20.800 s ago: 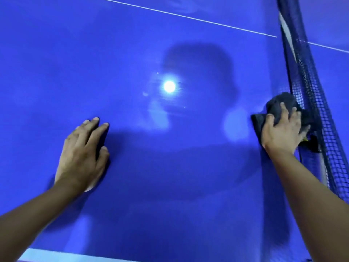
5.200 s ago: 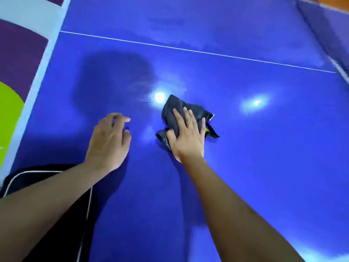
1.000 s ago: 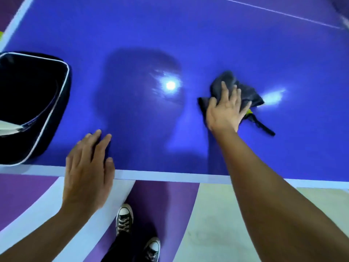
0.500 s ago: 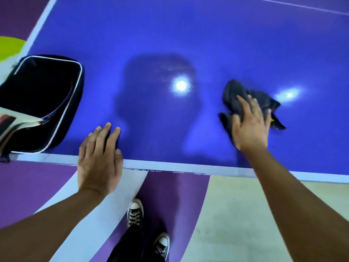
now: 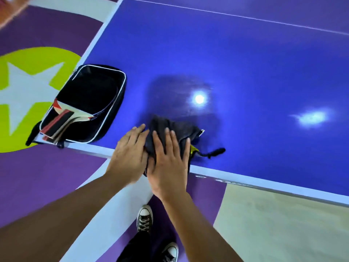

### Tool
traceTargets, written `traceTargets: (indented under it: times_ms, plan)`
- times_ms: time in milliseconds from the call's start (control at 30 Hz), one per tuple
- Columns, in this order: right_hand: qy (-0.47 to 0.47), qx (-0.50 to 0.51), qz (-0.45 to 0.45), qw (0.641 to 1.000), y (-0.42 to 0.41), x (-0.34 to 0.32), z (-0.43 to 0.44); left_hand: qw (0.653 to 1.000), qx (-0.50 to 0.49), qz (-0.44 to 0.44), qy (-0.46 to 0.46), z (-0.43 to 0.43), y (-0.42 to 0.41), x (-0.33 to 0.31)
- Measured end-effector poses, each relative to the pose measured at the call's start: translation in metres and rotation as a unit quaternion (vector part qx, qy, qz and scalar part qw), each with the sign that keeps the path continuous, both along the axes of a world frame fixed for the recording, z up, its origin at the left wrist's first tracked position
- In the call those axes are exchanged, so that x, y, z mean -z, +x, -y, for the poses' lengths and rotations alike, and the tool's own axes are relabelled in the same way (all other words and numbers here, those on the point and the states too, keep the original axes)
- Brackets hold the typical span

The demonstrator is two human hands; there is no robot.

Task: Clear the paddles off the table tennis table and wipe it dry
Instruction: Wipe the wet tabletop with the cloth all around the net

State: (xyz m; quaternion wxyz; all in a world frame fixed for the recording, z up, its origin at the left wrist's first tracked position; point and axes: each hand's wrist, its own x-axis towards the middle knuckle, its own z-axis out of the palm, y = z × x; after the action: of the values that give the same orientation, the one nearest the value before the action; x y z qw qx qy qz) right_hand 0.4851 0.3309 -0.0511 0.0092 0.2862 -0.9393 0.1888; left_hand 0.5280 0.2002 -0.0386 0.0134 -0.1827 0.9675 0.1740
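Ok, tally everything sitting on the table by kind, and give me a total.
Black zip paddle case with white piping: 1
Red-and-black wooden table tennis paddles poking from the case: looks like 2, stacked, hard to separate
Dark grey crumpled cloth under both hands: 1
Total: 4

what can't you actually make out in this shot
- Head view: how many paddles sit in the black case; the case hides their blades.
- Middle of the dark cloth: covered by the left hand and right hand.
- Table far end: cut off by the frame.
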Motion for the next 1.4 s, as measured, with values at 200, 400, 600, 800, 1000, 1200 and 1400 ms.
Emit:
traceTargets:
  times_ms: [200, 400, 600, 800, 1000, 1200, 1400]
  plan:
    - [0.048, -0.047, -0.006, 0.998, -0.056, 0.0, 0.015, 0.999, -0.015, 0.007, -0.048, 0.015, 0.054, -0.016]
    - [0.06, 0.036, -0.011, 0.997, -0.096, 0.006, 0.05, 0.999, 0.016, 0.015, -0.042, 0.023, 0.104, -0.01]
    - [0.046, 0.089, -0.004, 0.995, -0.108, 0.005, 0.076, 0.998, 0.043, 0.048, -0.002, 0.041, 0.098, -0.015]
    - [0.032, 0.062, -0.03, 0.997, 0.025, 0.005, 0.086, 0.987, 0.098, 0.088, 0.088, 0.058, 0.102, -0.024]
    - [0.092, 0.132, 0.006, 0.987, 0.015, -0.007, 0.102, 0.97, 0.206, 0.072, 0.11, 0.096, 0.119, -0.053]
    - [0.093, 0.185, 0.005, 0.978, -0.018, -0.004, 0.124, 0.963, 0.232, -0.052, 0.128, 0.142, 0.104, -0.089]
    - [0.114, 0.226, 0.011, 0.967, -0.061, 0.001, 0.159, 0.973, 0.196, -0.084, 0.086, 0.202, 0.026, -0.097]
